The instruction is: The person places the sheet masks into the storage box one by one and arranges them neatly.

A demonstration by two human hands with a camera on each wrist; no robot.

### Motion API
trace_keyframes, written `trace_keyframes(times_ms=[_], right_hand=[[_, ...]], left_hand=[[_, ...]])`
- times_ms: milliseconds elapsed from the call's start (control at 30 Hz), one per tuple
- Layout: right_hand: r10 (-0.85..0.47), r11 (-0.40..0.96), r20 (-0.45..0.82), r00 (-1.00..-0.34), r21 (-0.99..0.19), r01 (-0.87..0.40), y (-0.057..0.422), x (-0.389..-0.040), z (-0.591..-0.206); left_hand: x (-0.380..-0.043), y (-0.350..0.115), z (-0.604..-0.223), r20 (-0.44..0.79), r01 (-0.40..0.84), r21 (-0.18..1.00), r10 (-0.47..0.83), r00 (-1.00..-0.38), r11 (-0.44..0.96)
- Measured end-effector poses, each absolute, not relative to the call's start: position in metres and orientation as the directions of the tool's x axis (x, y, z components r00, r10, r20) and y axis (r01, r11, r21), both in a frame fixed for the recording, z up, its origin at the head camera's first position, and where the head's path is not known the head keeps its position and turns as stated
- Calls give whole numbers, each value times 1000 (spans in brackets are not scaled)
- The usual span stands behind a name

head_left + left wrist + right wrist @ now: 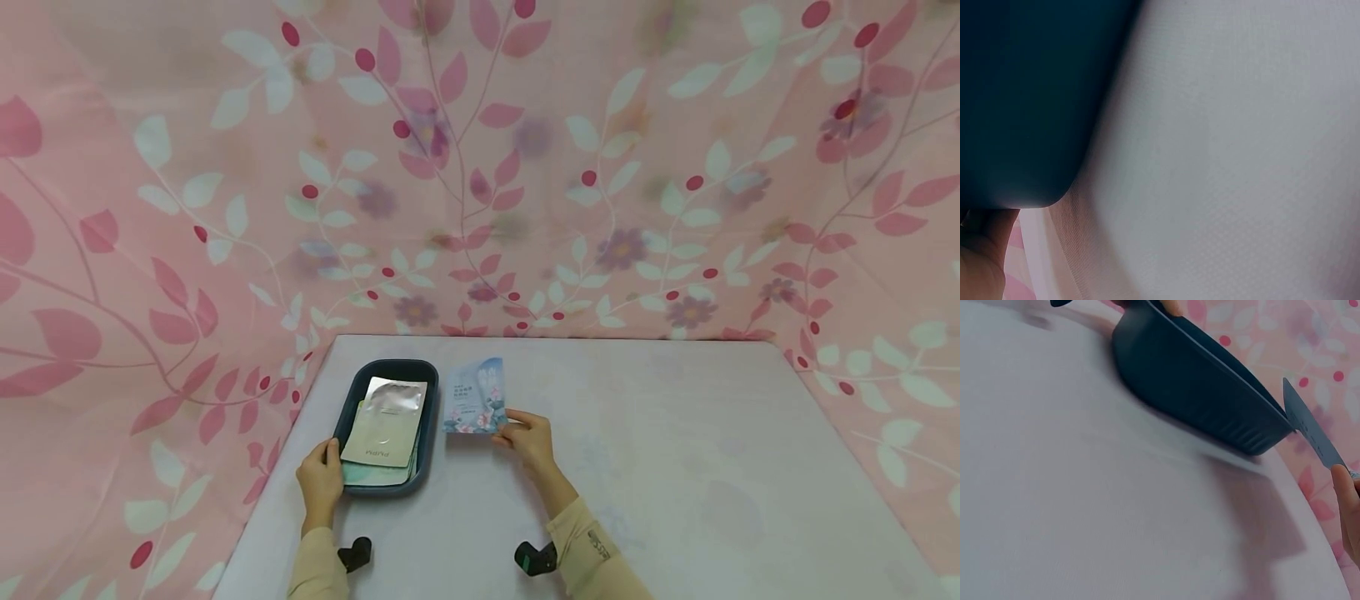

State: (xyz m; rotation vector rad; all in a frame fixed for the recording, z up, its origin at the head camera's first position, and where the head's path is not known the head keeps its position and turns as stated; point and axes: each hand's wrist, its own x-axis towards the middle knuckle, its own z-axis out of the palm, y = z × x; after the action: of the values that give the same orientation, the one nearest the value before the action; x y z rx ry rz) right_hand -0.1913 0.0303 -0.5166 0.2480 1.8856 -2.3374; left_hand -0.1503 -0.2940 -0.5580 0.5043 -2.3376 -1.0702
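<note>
A dark blue plastic basket (428, 450) stands at the left of the table, its wall (1022, 100) filling the corner of the left wrist view. My left hand (318, 485) grips its near left rim, thumb at the edge. Inside lie stacked flat packets: a cream packet with a silver end (384, 429) on top, a pale green packet (375, 475) below it. My right hand (529, 442) pinches a light blue flowered sachet (474, 396) by its lower right corner. The sachet is held up just right of the basket; the right wrist view shows it nearly edge-on, above the table.
The white-covered table (675, 467) stretches off to the right. Behind it and at the sides hangs a pink leaf-patterned cloth (480, 208). Black devices (356, 554) are worn at both wrists, close over the tabletop.
</note>
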Motion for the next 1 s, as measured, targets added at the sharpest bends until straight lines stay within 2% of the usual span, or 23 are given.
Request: trace_keyframes(times_ms=[367,1000], right_hand=[[-45,-298,-114,-993,-947,122,10,-187,-503],[-100,-302,-133,-986,-940,158,-15,-183,-493]], left_hand=[[-149,-296,-557,302,-116,774,-524,-796,622],[-150,-294,-558,316,-94,774,-510,-800,626]])
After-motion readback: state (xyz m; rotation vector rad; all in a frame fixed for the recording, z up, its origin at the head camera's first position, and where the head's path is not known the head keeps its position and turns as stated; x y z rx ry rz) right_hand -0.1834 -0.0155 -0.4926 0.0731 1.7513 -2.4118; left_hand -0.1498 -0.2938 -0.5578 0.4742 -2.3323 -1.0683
